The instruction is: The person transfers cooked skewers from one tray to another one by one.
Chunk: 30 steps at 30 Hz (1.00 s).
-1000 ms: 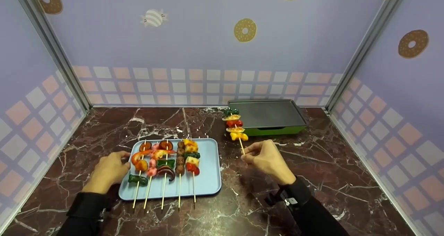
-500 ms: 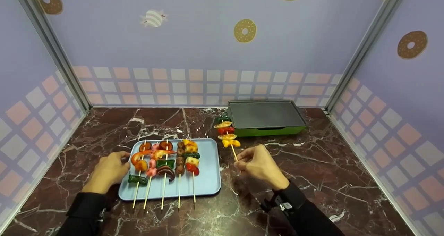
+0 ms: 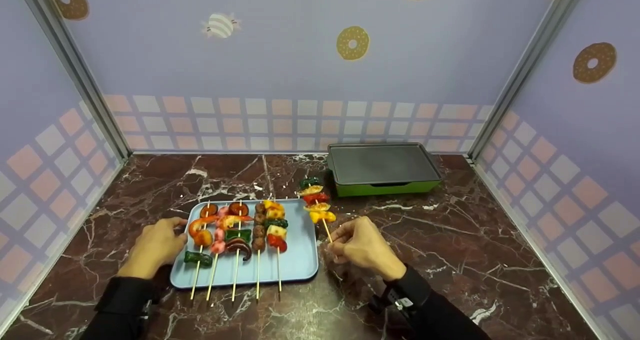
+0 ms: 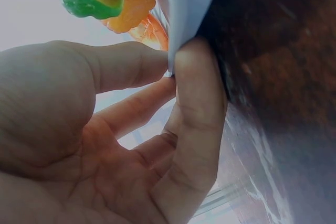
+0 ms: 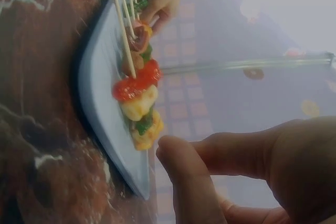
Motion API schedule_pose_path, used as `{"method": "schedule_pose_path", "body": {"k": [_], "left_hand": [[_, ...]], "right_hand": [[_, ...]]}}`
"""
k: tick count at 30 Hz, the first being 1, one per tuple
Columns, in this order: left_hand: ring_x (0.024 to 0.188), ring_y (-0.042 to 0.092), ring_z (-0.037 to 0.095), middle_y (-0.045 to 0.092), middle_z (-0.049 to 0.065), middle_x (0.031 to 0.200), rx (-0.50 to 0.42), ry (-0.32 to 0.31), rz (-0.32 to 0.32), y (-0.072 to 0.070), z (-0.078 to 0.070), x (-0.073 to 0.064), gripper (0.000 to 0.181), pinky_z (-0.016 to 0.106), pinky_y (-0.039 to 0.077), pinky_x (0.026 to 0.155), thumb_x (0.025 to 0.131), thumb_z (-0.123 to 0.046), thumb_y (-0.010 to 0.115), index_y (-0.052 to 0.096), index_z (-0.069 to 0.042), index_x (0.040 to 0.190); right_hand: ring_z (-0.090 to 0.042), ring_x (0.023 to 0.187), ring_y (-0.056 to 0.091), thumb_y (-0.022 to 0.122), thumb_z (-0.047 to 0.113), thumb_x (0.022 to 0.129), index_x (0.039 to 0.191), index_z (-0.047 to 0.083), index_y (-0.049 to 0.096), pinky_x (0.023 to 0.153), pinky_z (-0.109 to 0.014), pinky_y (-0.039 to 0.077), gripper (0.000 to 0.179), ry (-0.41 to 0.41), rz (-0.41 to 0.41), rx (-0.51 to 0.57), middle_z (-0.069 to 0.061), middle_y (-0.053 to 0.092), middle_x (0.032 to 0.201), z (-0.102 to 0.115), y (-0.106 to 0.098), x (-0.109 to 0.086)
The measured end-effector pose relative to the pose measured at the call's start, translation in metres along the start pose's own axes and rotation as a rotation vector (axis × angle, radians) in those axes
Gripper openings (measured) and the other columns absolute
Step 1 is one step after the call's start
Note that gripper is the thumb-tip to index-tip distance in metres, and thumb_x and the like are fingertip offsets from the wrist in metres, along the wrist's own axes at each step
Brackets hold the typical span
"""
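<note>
A skewer [image 3: 316, 201] of green, red and yellow pieces is held up beside the tray's right edge. My right hand [image 3: 362, 245] pinches its bare stick between thumb and fingers; in the right wrist view the skewer is out of sight. On the blue tray [image 3: 302, 260] several other skewers lie side by side, their stick ends past the front rim. At the tray's left edge my left hand [image 3: 156, 245] grips the rim, thumb [image 4: 131, 64] on top and a finger [image 4: 199, 114] beneath, as the left wrist view shows.
A green grill [image 3: 390, 187] with a flat dark plate stands at the back right, against the patterned rear wall [image 3: 280, 55]. Side walls close in the brown marbled table [image 3: 475, 240] on both sides.
My right hand has moved left and toward me, carrying the skewer away from the grill to the tray's right edge. The left hand and the tray have stayed in place.
</note>
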<state>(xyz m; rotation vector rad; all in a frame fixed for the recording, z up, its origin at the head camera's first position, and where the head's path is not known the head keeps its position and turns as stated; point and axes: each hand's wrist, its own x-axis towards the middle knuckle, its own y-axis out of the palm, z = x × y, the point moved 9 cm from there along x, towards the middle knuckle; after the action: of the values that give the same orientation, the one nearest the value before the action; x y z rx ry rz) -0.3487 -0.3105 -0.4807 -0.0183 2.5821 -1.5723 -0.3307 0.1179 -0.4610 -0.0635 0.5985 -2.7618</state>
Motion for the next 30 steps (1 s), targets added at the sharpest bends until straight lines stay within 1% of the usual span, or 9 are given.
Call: {"method": "schedule_pose_path", "body": {"k": [2,5,9,14,17,21,26,30], "left_hand": [[0.097,0.059,0.047,0.055,0.038,0.134,0.001,0.003,-0.001,0.000,0.000,0.000,0.048,0.058,0.047,0.071,0.098,-0.023,0.059,0.060,-0.006,0.143],[0.094,0.058,0.046,0.057,0.038,0.131,0.003,0.033,-0.018,-0.001,-0.002,0.000,0.047,0.057,0.047,0.072,0.097,-0.021,0.060,0.060,-0.004,0.141],[0.091,0.058,0.045,0.060,0.037,0.128,0.008,0.072,-0.043,-0.002,-0.005,-0.001,0.047,0.056,0.046,0.073,0.096,-0.019,0.061,0.061,0.000,0.139],[0.096,0.059,0.047,0.058,0.037,0.131,0.007,0.065,-0.040,-0.002,-0.004,-0.001,0.047,0.058,0.047,0.075,0.096,-0.020,0.060,0.061,-0.001,0.139],[0.099,0.059,0.048,0.058,0.036,0.132,0.007,0.055,-0.033,-0.001,-0.004,-0.001,0.047,0.059,0.047,0.075,0.096,-0.020,0.060,0.061,-0.002,0.139],[0.100,0.058,0.048,0.059,0.034,0.134,0.005,0.048,-0.025,-0.001,-0.004,-0.001,0.047,0.058,0.047,0.075,0.096,-0.021,0.059,0.061,-0.002,0.140],[0.099,0.058,0.048,0.058,0.035,0.133,0.004,0.045,-0.026,-0.002,-0.004,-0.001,0.047,0.058,0.047,0.075,0.097,-0.021,0.059,0.061,-0.002,0.139],[0.101,0.059,0.050,0.058,0.036,0.132,0.001,0.055,-0.032,-0.001,-0.005,0.000,0.047,0.060,0.047,0.076,0.096,-0.021,0.059,0.061,-0.001,0.139]], "right_hand": [[-0.023,0.063,0.072,0.077,-0.003,0.084,0.092,-0.002,0.075,0.063,-0.044,0.061,0.008,0.010,0.015,0.011,-0.012,0.074,0.079,-0.002,0.005,-0.001],[-0.024,0.063,0.073,0.078,-0.002,0.085,0.091,0.000,0.076,0.063,-0.046,0.061,0.007,0.018,0.033,0.012,-0.011,0.074,0.079,-0.004,0.011,-0.002],[-0.024,0.062,0.072,0.078,-0.002,0.085,0.090,0.000,0.076,0.061,-0.045,0.061,0.007,0.022,0.048,0.013,-0.010,0.073,0.076,-0.006,0.019,-0.002],[-0.030,0.061,0.073,0.080,-0.002,0.083,0.089,0.002,0.075,0.060,-0.044,0.060,0.008,0.031,0.055,0.016,-0.011,0.073,0.074,-0.010,0.029,-0.003],[-0.032,0.061,0.073,0.080,-0.003,0.082,0.090,0.000,0.075,0.060,-0.044,0.060,0.009,0.046,0.063,0.027,-0.012,0.072,0.075,-0.010,0.034,-0.004],[-0.030,0.060,0.072,0.081,-0.005,0.082,0.090,-0.003,0.074,0.060,-0.043,0.060,0.011,0.063,0.073,0.078,-0.015,0.072,0.077,-0.009,0.039,-0.006],[-0.028,0.061,0.072,0.080,-0.007,0.082,0.090,-0.006,0.073,0.062,-0.044,0.060,0.011,0.072,0.087,0.156,-0.018,0.072,0.078,-0.006,0.045,-0.011],[-0.028,0.063,0.073,0.079,-0.008,0.083,0.091,-0.007,0.073,0.063,-0.045,0.060,0.010,0.082,0.100,0.204,-0.019,0.073,0.079,-0.004,0.051,-0.015]]}}
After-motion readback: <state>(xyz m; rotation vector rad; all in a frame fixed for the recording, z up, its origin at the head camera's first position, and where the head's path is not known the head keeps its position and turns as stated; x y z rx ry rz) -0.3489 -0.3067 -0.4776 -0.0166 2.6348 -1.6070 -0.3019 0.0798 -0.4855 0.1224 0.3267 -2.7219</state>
